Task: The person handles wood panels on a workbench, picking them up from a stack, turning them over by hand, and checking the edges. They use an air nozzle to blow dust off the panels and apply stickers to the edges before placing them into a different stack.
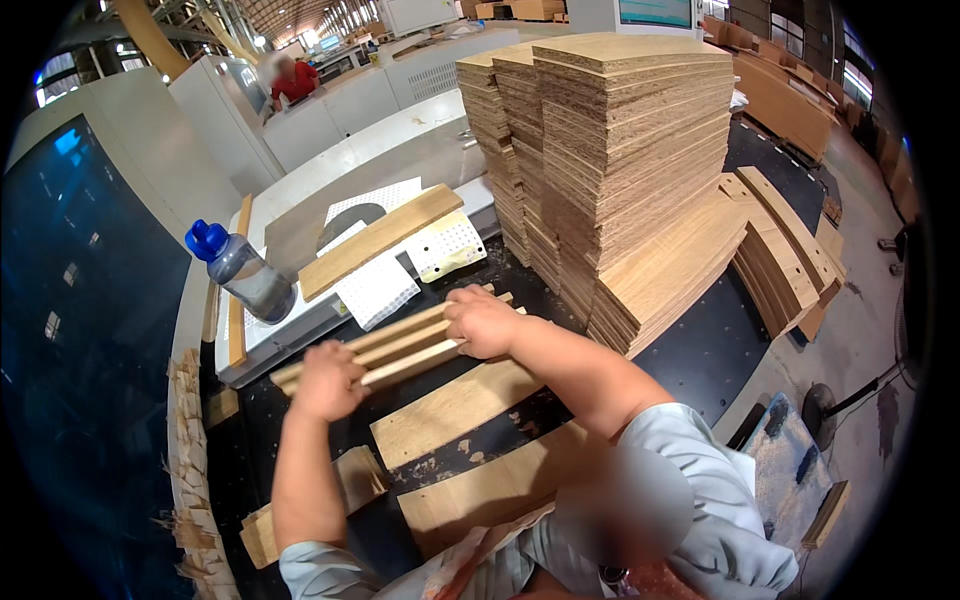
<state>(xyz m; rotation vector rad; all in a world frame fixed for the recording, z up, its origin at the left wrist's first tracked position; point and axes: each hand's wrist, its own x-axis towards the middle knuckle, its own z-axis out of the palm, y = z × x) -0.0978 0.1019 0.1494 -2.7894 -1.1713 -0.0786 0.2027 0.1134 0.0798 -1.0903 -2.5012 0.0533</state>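
Several narrow wooden boards stand on edge side by side above the black work surface, running from lower left to upper right. My left hand is closed round their left part, slightly smeared by motion. Farther right, my right hand grips the same boards near their other end, fingers over the top edges. Just nearer to me, a flat wooden board lies on the black surface. A wider wooden panel is closer still, partly shaded by my body. My palms hide part of the boards.
A tall stack of wooden panels rises at the back right, with curved wooden pieces beyond it. Back left stand a blue-capped bottle, a loose plank and dotted paper sheets. Short offcuts lie near my left forearm. Someone in red is far off.
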